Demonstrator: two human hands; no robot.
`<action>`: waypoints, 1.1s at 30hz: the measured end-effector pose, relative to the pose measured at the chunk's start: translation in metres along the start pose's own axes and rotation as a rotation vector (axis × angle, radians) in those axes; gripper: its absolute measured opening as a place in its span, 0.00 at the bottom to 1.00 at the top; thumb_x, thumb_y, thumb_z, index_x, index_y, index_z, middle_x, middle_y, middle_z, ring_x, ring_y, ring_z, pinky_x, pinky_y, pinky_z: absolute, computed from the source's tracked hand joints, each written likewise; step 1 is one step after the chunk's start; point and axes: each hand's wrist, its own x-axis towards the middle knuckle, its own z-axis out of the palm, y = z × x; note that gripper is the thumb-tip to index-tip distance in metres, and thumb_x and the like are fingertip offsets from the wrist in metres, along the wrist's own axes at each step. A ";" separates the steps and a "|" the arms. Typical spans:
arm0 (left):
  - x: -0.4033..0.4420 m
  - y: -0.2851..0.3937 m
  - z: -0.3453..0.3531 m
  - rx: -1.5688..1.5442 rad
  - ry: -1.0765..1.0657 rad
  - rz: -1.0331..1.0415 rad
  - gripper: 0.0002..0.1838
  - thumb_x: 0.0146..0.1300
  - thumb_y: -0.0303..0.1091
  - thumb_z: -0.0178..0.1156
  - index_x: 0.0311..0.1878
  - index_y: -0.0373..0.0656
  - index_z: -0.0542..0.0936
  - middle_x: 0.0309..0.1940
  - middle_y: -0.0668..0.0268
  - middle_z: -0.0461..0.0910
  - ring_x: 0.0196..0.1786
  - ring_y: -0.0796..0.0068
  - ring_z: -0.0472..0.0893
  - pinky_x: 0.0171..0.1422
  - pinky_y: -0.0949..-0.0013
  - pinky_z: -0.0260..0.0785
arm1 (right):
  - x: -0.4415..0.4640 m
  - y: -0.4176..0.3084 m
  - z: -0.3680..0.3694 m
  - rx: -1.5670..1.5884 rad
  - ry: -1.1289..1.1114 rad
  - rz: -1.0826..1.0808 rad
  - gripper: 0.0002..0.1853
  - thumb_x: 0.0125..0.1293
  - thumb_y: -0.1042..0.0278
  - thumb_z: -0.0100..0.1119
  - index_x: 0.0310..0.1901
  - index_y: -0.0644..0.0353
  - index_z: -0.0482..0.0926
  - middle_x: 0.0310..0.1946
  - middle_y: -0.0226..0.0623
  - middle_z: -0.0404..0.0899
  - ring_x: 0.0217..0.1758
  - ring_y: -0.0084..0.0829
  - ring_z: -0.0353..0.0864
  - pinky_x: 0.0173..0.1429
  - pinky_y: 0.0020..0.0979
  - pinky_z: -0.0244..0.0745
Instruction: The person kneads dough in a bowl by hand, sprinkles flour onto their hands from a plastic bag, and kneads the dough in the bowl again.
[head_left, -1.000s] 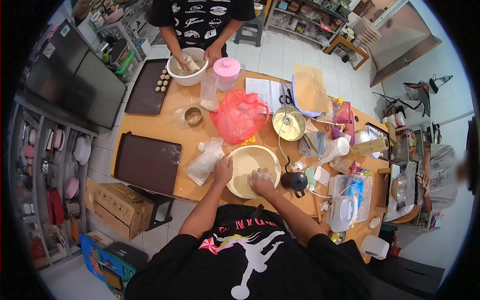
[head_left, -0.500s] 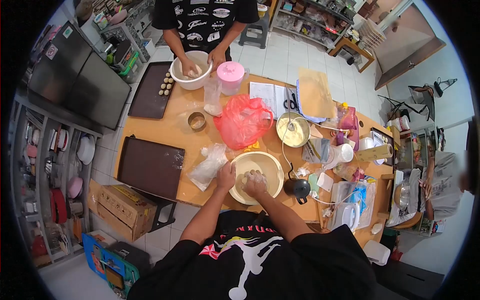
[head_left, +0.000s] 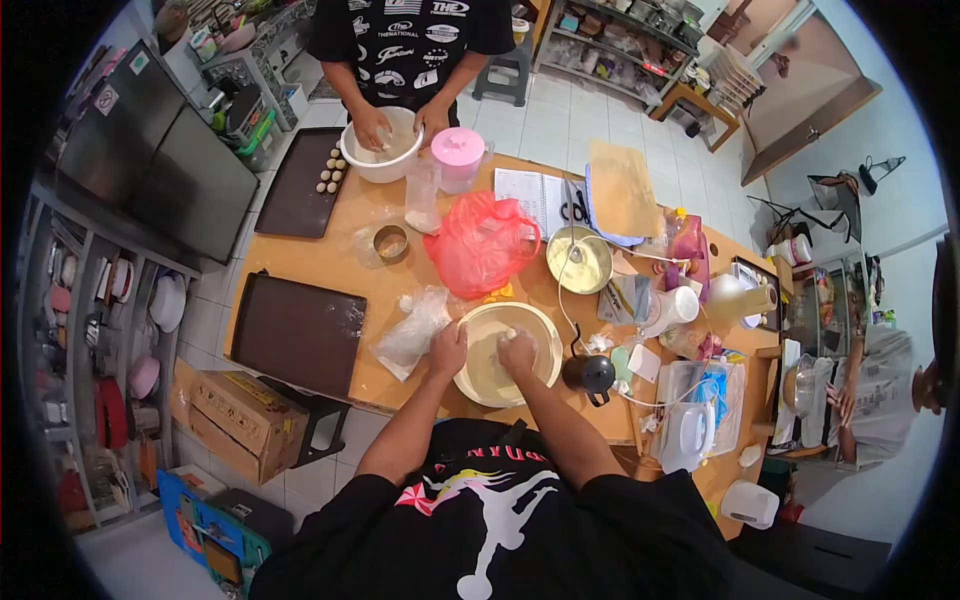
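A cream-coloured bowl [head_left: 487, 388] stands near the table's front edge, with a pale, floury mixture inside. My left hand [head_left: 448, 349] grips its left rim, fingers wrapped over the edge. Inside the bowl on the right, my right hand [head_left: 517, 353] is closed, and a bit of pale dough shows at its fingers. A floury plastic bag [head_left: 413, 333] lies just left of the bowl. Behind the bowl is a red plastic bag [head_left: 482, 245]. A black-lidded jug [head_left: 590, 374] stands right of the bowl.
Across the table a person [head_left: 408, 50] works in a white bowl [head_left: 382, 172]. Two dark trays [head_left: 298, 335] are at the left, the far one with several dough balls. A metal bowl [head_left: 580, 262], notebook [head_left: 520, 190] and containers stand rightward. Another person [head_left: 885, 385] is far right.
My right hand has gone from open fingers in the mixture to a closed grasp inside the bowl. My left hand stays on the rim. The view has shifted slightly.
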 end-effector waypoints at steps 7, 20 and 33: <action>-0.002 0.001 0.001 0.008 0.005 0.012 0.18 0.69 0.43 0.51 0.32 0.35 0.75 0.28 0.42 0.77 0.36 0.36 0.76 0.40 0.44 0.66 | -0.030 0.007 -0.020 0.301 0.183 -0.083 0.23 0.66 0.55 0.51 0.49 0.71 0.73 0.51 0.62 0.71 0.56 0.56 0.70 0.59 0.47 0.63; -0.005 0.001 0.000 0.025 -0.027 -0.052 0.18 0.70 0.46 0.49 0.36 0.39 0.75 0.32 0.43 0.78 0.40 0.36 0.76 0.44 0.42 0.65 | -0.060 -0.020 -0.094 -0.383 -0.455 -0.063 0.32 0.52 0.52 0.67 0.59 0.53 0.74 0.63 0.56 0.65 0.67 0.57 0.62 0.65 0.57 0.58; -0.006 0.007 -0.003 -0.011 -0.008 -0.004 0.18 0.70 0.43 0.50 0.34 0.35 0.74 0.29 0.42 0.78 0.37 0.36 0.76 0.42 0.42 0.66 | -0.042 0.014 -0.025 -0.180 -0.356 -0.300 0.31 0.51 0.52 0.69 0.52 0.59 0.71 0.49 0.58 0.75 0.52 0.56 0.76 0.53 0.49 0.74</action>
